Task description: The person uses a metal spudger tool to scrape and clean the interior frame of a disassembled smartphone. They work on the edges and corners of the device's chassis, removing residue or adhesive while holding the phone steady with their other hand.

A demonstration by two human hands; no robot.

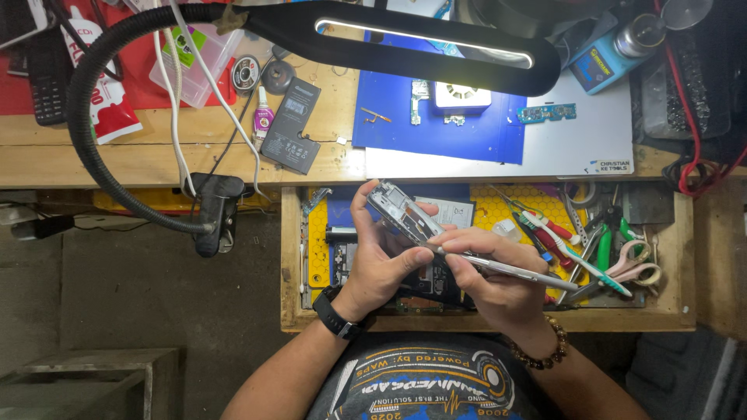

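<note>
Right hand (498, 284) probes phone frame (405, 214), seemingly inside the drawer rim (289, 257).

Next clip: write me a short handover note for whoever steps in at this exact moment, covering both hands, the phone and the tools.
Left hand: shut grip on the opened phone, held tilted above the drawer.
Right hand: shut grip on a metal tool, tip at the phone's lower edge.
Nearby: scissors and screwdrivers in the drawer; a battery and small boards on the bench.
Done: phone is open, insides exposed.
Left: the work at the tool's tip; phone not reassembled.
</note>
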